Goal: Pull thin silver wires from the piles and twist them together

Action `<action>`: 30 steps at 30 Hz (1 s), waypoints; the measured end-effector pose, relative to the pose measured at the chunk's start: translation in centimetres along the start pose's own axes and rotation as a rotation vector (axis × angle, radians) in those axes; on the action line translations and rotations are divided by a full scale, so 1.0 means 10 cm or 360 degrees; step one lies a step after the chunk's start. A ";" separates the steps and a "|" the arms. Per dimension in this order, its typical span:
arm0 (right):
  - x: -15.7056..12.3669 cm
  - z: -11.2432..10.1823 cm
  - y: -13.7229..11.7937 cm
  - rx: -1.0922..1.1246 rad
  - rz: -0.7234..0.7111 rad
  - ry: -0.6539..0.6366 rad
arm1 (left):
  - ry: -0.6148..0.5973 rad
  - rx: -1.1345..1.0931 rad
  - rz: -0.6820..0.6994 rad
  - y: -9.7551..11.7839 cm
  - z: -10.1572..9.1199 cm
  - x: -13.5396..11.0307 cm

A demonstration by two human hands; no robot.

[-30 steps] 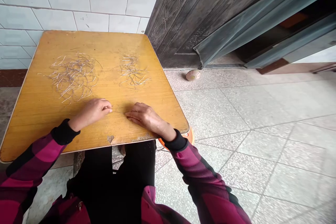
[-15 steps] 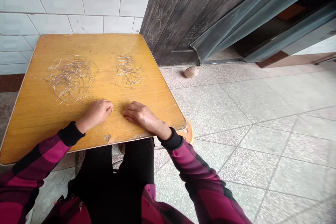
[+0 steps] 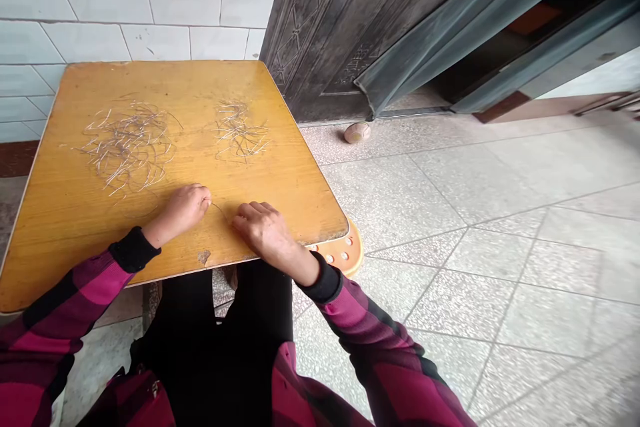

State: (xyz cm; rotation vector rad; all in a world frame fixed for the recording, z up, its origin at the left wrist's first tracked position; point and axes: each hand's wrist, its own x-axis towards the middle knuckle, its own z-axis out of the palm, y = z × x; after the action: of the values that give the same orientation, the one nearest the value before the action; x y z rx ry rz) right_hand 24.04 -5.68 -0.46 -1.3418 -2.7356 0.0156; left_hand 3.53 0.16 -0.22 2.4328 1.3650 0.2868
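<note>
Two hands on one strand [image 3: 219, 208] — left hand [image 3: 183, 208] and right hand [image 3: 260, 230] each pinch an end in a narrow grip, near the front of the surface [image 3: 290, 190]. Two piles beyond — big pile [image 3: 125, 147], small pile [image 3: 239, 131].

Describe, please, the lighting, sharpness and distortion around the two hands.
Head view: soft, even daylight, only faint shadows under the left hand and right hand; mild sheen, no hard glare, on the yellow-brown wooden table; hands sharp, the thin pale strand between them barely resolved; wide-angle lens skews the dark metal door.
</note>
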 end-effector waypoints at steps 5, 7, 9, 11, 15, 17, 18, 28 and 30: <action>-0.05 0.05 -0.23 0.0063 0.0111 0.0004 | 0.0014 0.0046 0.0015 -0.03 0.03 0.02; -0.07 0.07 -0.32 0.0115 0.0125 0.0001 | -0.0003 0.0062 0.0014 -0.04 0.04 0.03; -0.07 0.10 -0.41 0.0196 0.0113 -0.0007 | -0.0012 0.0065 0.0011 -0.03 0.04 0.03; -0.04 0.11 -0.49 0.0290 0.0108 -0.0007 | -0.0009 0.0061 0.0002 -0.03 0.03 0.03; 0.06 0.14 -0.66 0.0416 0.0209 -0.0010 | -0.0007 0.0052 -0.0011 -0.03 0.04 0.04; 0.11 0.15 -0.73 0.0439 0.0304 -0.0050 | -0.0026 0.0064 -0.0017 -0.03 0.05 0.05; 0.12 0.15 -0.76 0.0448 0.0356 -0.0068 | -0.0037 0.0072 -0.0018 -0.03 0.05 0.05; 0.03 0.14 -0.86 0.0543 0.0599 -0.0090 | -0.0034 0.0131 0.0018 -0.07 0.08 0.07; 0.08 0.13 -0.88 0.0535 0.0591 -0.0130 | -0.0024 0.0133 0.0027 -0.06 0.08 0.07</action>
State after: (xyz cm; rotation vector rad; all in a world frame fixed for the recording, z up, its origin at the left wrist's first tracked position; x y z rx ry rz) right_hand 16.52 -10.38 -1.29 -1.7407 -2.3554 0.5395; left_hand 3.64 0.88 -1.20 2.5100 1.3767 0.2190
